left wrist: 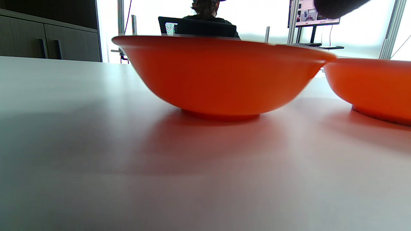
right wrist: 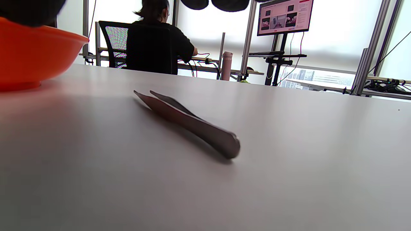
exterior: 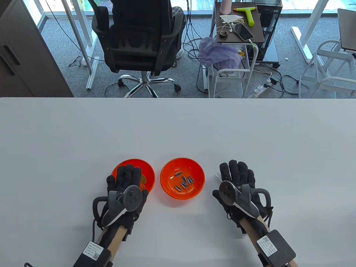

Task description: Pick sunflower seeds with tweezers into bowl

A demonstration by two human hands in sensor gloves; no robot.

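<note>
Two orange bowls stand side by side. The right bowl (exterior: 169,185) holds several striped sunflower seeds (exterior: 183,182). The left bowl (exterior: 148,169) holds some greenish bits (exterior: 143,180) and is partly covered by my left hand (exterior: 126,176), which lies flat and open over it, holding nothing. In the left wrist view both bowls show from the side, the left bowl (left wrist: 221,73) and the right bowl (left wrist: 375,86). Metal tweezers (right wrist: 189,123) lie on the table under my right hand (exterior: 236,173); only their tips (exterior: 217,175) show in the table view. My right hand is open, its fingertips (right wrist: 221,4) above the tweezers.
The white table (exterior: 178,130) stretches wide behind the bowls and to both sides. Beyond its far edge are an office chair (exterior: 139,41) and a cart (exterior: 239,33). The right bowl's side (right wrist: 32,54) shows at the left of the right wrist view.
</note>
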